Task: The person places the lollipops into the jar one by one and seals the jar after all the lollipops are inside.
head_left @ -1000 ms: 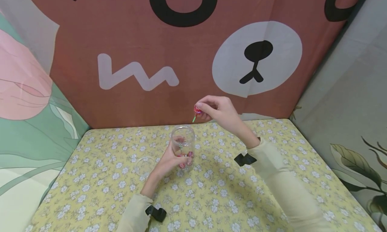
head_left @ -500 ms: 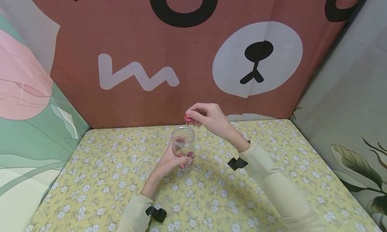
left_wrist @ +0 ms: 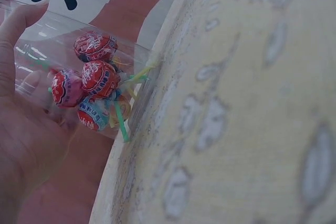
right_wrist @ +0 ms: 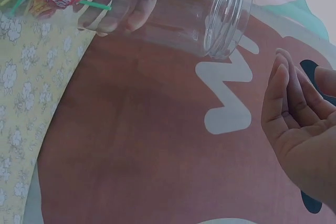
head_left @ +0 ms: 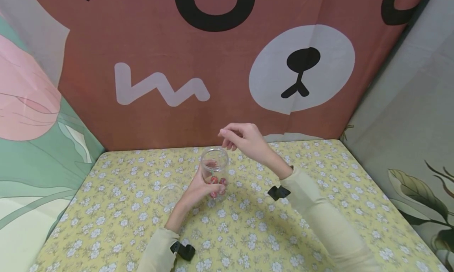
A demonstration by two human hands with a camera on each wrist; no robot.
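Note:
My left hand (head_left: 196,188) grips a clear plastic jar (head_left: 220,170) around its side, thumb across the front. The jar stands upright and uncovered on the table. Several wrapped lollipops (left_wrist: 100,80) in red, pink and blue wrappers lie at its bottom, with green and yellow sticks. Just above and right of the jar's mouth, my right hand (head_left: 248,141) hovers with loosely bent fingers and holds nothing. In the right wrist view, the right hand's fingers (right_wrist: 283,90) face the jar's rim (right_wrist: 228,19), with a gap between them.
A clear round lid (head_left: 171,195) lies on the table left of the jar. The table has a yellow floral cloth (head_left: 248,232). Behind it hangs a brown fabric backdrop (head_left: 159,122) with a bear print, and printed curtains flank both sides.
My right hand moved left and down to the jar's mouth with a red lollipop, then let it go. That lollipop now lies among the others inside. The left hand and jar stayed put.

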